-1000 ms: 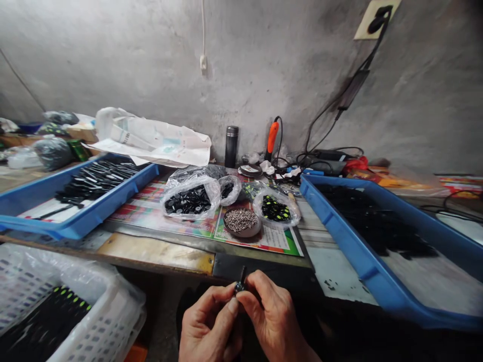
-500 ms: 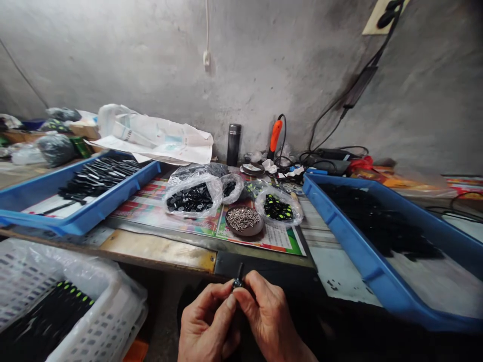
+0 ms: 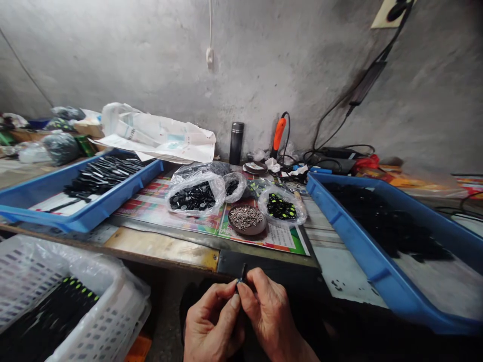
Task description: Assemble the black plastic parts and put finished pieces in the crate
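Note:
Just below the table's front edge, my left hand [image 3: 214, 319] and my right hand [image 3: 268, 311] meet fingertip to fingertip around a small black part [image 3: 243, 272]. Its thin dark stem sticks up between them; the rest is hidden by the fingers. Both hands pinch it with thumb and forefinger. Beyond them on the table lies a round dish of small metal screws [image 3: 246, 219]. To its left is a plastic bag of black pieces [image 3: 192, 197], and to its right a bag of black and yellow-green pieces [image 3: 281, 207].
Blue trays of black parts stand at left [image 3: 85, 221] and right [image 3: 350, 241]. A white basket [image 3: 116, 306] with black, green-tipped pieces is at lower left. Near the wall are a dark flask [image 3: 236, 143], an orange-handled tool [image 3: 278, 133] and cables.
The view has shifted slightly, so most things sit a little further right. My fingertips have closed in more on the black part, covering more of it.

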### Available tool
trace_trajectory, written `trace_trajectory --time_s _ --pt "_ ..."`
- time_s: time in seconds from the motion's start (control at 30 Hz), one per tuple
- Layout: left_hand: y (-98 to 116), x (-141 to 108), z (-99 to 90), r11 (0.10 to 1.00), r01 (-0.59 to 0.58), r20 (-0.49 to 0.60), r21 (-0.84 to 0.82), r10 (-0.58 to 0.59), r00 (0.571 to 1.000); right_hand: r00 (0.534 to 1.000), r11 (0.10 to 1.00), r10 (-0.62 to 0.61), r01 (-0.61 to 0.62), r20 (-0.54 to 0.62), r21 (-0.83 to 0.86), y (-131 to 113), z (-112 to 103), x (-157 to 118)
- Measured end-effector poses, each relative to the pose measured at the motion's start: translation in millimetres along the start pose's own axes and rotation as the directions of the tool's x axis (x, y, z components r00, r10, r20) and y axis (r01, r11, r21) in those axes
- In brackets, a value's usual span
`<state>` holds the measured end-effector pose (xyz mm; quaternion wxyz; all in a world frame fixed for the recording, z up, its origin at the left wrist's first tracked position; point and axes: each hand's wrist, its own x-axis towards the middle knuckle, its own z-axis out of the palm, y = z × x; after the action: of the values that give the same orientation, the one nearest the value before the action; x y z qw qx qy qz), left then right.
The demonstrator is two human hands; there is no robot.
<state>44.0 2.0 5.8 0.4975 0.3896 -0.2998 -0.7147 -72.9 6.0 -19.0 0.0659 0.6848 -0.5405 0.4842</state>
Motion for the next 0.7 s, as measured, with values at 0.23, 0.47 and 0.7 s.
trace_trajectory --time_s 0.23,0.47,0.7 --pt "-2 3 -7.1 0.999 0.037 0.028 -0.006 -0.037 0.999 0.998 0.996 0.026 -0.032 0.065 0.082 -1 -8 -3" --pt "-5 2 -7.4 0.999 0.035 0.044 0.016 -0.035 0.998 0.999 0.999 0.017 -0.018 0.031 0.035 -1 -4 -1" --pt "-5 7 -13.9 0.997 0.047 0.108 0.068 -0.054 0.993 0.991 0.977 0.108 -0.12 0.076 0.175 2 -7 -8"
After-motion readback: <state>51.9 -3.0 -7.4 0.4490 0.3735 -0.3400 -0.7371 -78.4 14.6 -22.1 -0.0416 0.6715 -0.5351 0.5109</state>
